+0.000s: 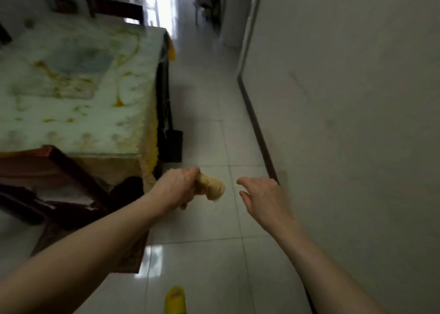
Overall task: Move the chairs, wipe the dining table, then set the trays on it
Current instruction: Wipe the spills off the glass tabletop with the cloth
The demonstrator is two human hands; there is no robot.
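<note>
Motion blur softens the whole scene, and we cannot make out the print on the dining table (71, 80), cut off at the 9 o'clock edge. Our left hand (176, 187) grips one rolled tan cloth (212, 187) near centre; our right hand (264, 194) hangs at its 3 o'clock, fingers loose, holding nothing. We count one dark chair (71, 190) at 8 o'clock, two chair backs (116, 10) at 11, one yellow slipper (175, 300) at 6.
</note>
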